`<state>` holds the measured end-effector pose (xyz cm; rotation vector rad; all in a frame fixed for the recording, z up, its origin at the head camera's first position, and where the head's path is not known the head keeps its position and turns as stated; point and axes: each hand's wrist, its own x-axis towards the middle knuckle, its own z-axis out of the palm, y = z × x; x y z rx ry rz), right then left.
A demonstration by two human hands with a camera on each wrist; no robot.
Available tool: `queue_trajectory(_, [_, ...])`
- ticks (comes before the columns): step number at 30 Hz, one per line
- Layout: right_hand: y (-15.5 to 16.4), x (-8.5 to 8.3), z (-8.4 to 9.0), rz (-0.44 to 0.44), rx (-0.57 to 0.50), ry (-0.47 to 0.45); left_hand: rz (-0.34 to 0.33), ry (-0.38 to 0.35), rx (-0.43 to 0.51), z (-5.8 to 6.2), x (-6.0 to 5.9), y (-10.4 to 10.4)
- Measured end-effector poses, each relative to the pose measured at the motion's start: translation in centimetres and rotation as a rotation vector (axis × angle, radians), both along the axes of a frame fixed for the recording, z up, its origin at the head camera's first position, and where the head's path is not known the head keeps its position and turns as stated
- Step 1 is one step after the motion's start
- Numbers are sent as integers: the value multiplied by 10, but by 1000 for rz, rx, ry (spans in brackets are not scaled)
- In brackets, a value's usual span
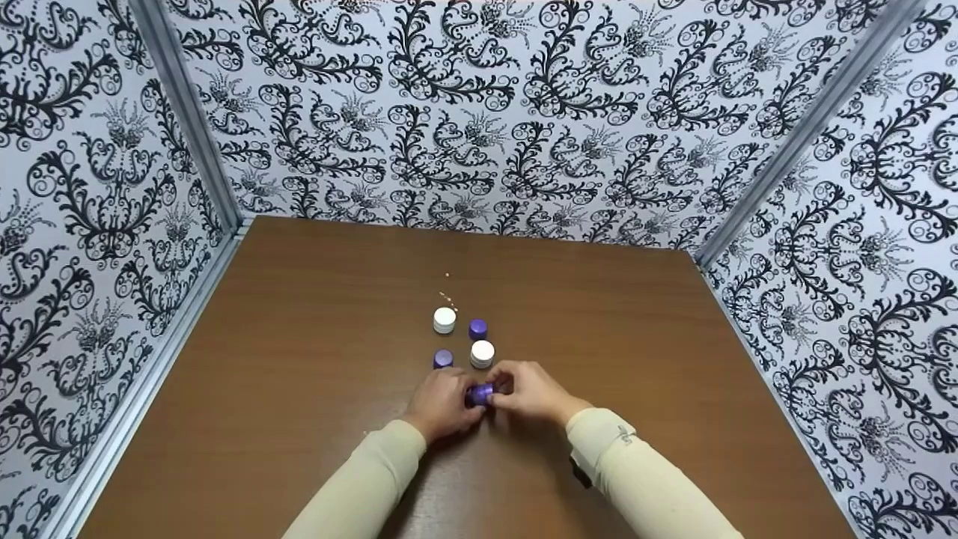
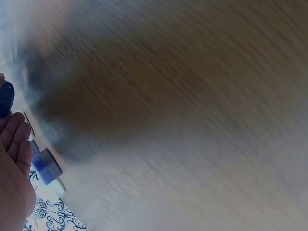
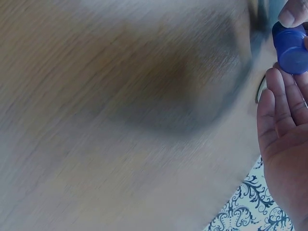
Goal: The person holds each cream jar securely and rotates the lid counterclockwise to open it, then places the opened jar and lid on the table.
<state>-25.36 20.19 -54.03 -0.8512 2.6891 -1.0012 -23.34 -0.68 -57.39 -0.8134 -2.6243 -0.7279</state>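
Observation:
Both hands meet at a small purple jar (image 1: 483,394), lying on its side between them close over the table. My left hand (image 1: 443,404) grips its darker left end, and my right hand (image 1: 530,391) pinches the right end between thumb and fingers. In the right wrist view the jar (image 3: 291,53) shows a round, shiny end above the right hand's fingers (image 3: 284,103). Only a blue-purple rim (image 2: 6,98) of it shows in the left wrist view, above the left hand (image 2: 14,163). Just beyond the left hand stands another purple-topped jar (image 1: 443,359).
Two white round jars (image 1: 444,320) and another purple one (image 1: 478,329) stand just beyond the hands. Small light crumbs (image 1: 447,298) lie behind them on the brown wooden table (image 1: 322,337). Patterned panels (image 1: 464,112) enclose the table at the back and sides.

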Motion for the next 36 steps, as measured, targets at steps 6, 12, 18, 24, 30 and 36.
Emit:
queue_trajectory(6, [3,-1,-2,-6,-27,-15,10,6,-14,-1,0,-1])
queue_trajectory(12, [7,-2,-5,-28,-28,-19,21,-16,-23,-1,0,-3])
queue_trajectory(18, [10,-2,-8,-54,10,-34,26,-44,-17,-1,1,-4])
queue_trajectory(24, [10,-2,-10,-64,12,-14,24,-43,-19,1,2,-4])
queue_trajectory(30, [10,-2,-13,-80,8,10,34,-39,-19,0,2,-4])
queue_trajectory(36, [10,-3,-15,-88,18,29,44,-41,-22,-1,1,-4])
